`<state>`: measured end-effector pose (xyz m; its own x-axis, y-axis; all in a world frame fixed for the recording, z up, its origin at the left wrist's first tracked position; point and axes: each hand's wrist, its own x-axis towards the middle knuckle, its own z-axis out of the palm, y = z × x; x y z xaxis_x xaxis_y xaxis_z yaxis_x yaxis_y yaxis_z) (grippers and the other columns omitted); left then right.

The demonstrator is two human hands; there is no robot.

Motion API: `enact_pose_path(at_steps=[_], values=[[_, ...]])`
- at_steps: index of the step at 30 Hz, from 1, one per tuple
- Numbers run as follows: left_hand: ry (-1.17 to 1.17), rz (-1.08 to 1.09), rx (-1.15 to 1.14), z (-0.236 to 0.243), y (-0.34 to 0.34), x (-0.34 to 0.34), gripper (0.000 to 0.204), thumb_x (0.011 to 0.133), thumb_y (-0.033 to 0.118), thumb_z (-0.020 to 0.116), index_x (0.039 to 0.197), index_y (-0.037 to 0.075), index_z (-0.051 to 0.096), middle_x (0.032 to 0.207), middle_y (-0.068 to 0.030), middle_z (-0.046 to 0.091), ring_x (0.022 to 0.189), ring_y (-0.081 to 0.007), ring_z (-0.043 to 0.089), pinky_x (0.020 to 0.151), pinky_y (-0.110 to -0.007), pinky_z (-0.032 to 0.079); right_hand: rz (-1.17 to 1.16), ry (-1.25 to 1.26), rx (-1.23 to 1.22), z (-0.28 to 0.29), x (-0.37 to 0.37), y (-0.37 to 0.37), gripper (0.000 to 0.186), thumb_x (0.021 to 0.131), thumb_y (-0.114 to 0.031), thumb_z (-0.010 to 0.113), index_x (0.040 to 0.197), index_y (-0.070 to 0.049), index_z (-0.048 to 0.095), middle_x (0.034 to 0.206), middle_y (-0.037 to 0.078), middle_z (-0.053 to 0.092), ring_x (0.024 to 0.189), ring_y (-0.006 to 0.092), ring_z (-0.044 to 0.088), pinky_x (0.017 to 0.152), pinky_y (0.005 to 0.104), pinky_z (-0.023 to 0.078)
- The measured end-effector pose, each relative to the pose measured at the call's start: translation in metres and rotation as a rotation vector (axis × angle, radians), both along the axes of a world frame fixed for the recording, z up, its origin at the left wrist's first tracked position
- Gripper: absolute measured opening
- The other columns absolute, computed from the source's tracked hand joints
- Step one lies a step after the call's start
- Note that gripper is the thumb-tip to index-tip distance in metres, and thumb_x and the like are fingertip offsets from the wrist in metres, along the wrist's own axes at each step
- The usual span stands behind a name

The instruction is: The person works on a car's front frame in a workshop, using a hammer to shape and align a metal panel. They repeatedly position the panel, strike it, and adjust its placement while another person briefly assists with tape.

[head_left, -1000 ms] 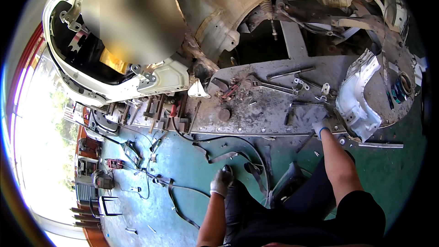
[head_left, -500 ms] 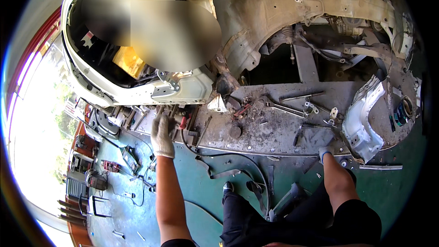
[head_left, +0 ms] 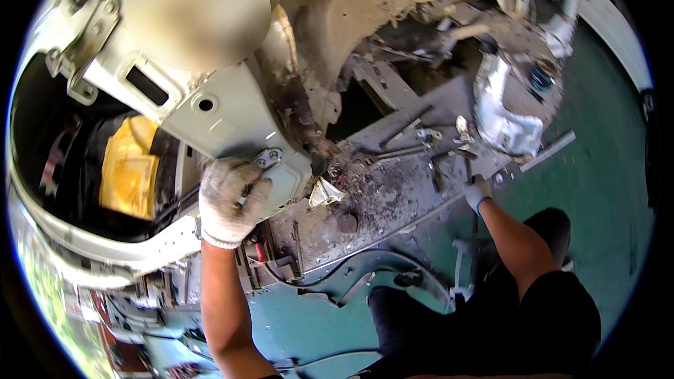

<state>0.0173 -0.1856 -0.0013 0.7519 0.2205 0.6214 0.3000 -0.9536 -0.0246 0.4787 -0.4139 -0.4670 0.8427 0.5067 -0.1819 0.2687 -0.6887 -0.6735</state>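
Note:
My left hand (head_left: 232,202), in a white knit glove, is closed beside the lower corner of the pale car body panel (head_left: 232,109). A small shiny end of a metal bar (head_left: 243,196) shows between thumb and fingers; the rest is hidden, so its kind is unclear. At the right, my gloved right hand (head_left: 478,193) is wrapped round the handle of a hammer (head_left: 466,154). The hammer's head points away from me over the grey metal platform (head_left: 393,207), and its handle end hangs below my fist.
Wrenches and rods (head_left: 407,126) lie on the platform, near a bent silver panel piece (head_left: 502,116). A white metal bracket (head_left: 325,193) and a round dark disc (head_left: 347,223) sit nearer. A yellow piece (head_left: 130,168) is inside the car opening. A black hose (head_left: 393,253) crosses the green floor.
My view has come closer to the car's body. The left hand has gone from the clamps at the platform's edge up to the panel corner. The hammer now shows clearly in my right hand.

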Motion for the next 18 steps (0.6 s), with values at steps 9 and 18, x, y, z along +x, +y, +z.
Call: enact_pose_path(at_steps=[9,18], values=[[0.386,-0.392,-0.026,0.037,0.04,0.026,0.024,0.072,0.011,0.085,0.088,0.011,0.068,0.088,-0.007,0.067,0.081,-0.0307,0.065,0.072,-0.045,0.053,0.157,0.812,0.446,0.206,-0.18,-0.002,0.017,0.104,-0.021,0.064,0.101,-0.004,0.066,0.087,0.01,0.069,0.066,0.016,0.063,0.058,0.0326,0.051],[0.684,-0.642,-0.146,0.045,0.054,0.046,0.02,0.073,0.013,0.083,0.086,0.014,0.067,0.079,-0.0014,0.064,0.068,-0.0274,0.062,0.066,-0.043,0.046,0.155,1.111,0.697,0.296,-0.303,0.073,0.039,0.112,-0.044,0.054,0.124,-0.008,0.064,0.076,0.001,0.063,0.061,0.01,0.058,0.055,0.0306,0.048]])
